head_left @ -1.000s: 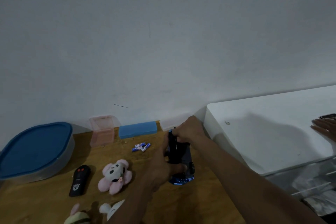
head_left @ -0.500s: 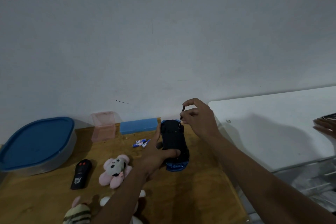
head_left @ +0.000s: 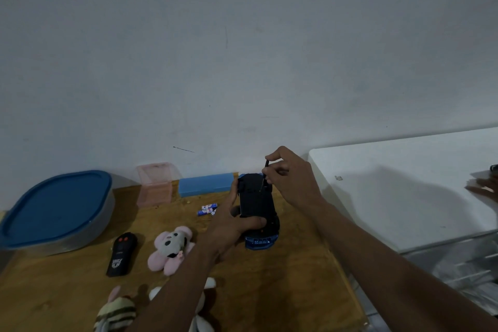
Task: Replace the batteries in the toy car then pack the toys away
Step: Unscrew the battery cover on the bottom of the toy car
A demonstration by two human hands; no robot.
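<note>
– Since a second ago the right hand [head_left: 292, 179] has lifted off the far end of the car; thumb and fingertips now pinch a thin dark screwdriver [head_left: 266, 166], its tip down on the underside.

– And the car itself?

– It is a blue and black plastic toy car [head_left: 256, 205], turned black underside up, over the middle of the wooden counter [head_left: 285, 294]; its blue end points down at the counter, but I cannot tell whether it touches.

– What holds it?

– The left hand [head_left: 229, 229] grips it from the left side; the thumb lies across the underside and the fingers curl round behind.

– Where are the batteries?

– Several small blue and white batteries [head_left: 207, 209] lie in a loose cluster just left of the car, toward the far edge.

– What sits along that far edge?

– A clear tub with a blue lid [head_left: 54, 210] fills the far left corner; next comes a pink translucent box [head_left: 154, 187], then a flat blue rectangular box [head_left: 206, 187] just beside the car's far end.

– And the other toys?

– A black remote control with red buttons [head_left: 121, 255] lies left of centre; a pink and white plush toy [head_left: 170, 249] lies just beside it; a striped plush toy [head_left: 116, 314] is at the near edge; a white plush [head_left: 207, 283] shows from under the left forearm.

– Anything to the right?

– A white tabletop [head_left: 404, 197] adjoins the counter's right edge; another person's hand [head_left: 485, 188] rests at its far right.
</note>
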